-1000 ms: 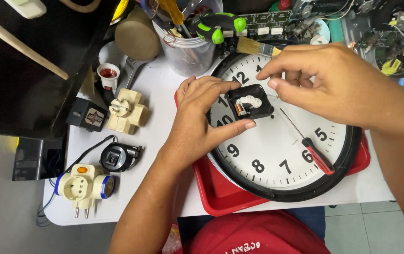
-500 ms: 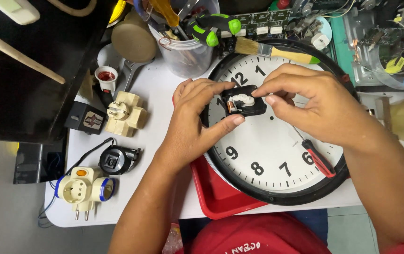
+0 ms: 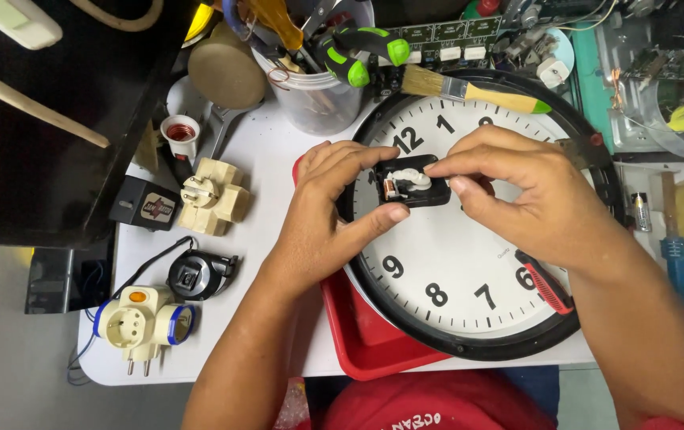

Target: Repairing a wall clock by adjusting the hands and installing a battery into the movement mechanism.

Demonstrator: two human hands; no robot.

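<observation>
A round wall clock (image 3: 469, 279) with a black rim and white face lies flat on a red tray (image 3: 358, 334). Over the face, my left hand (image 3: 326, 215) grips a small open black clock movement box (image 3: 409, 183) between thumb and fingers. My right hand (image 3: 517, 199) pinches at the white parts inside that box from the right. A red-handled screwdriver (image 3: 549, 288) rests on the clock face under my right wrist.
A paintbrush (image 3: 469, 91) lies across the clock's top. A clear tub of tools (image 3: 318, 80) stands behind. Cream plug adapters (image 3: 210, 195) (image 3: 143, 322), a black adapter (image 3: 147, 205), a round black plug (image 3: 197, 275) and a small copper coil (image 3: 181, 131) sit at left. Circuit boards crowd the back right.
Both hands with the movement box have shifted slightly left and up on the clock face. My right fingers have closed in on the white parts inside the box.
</observation>
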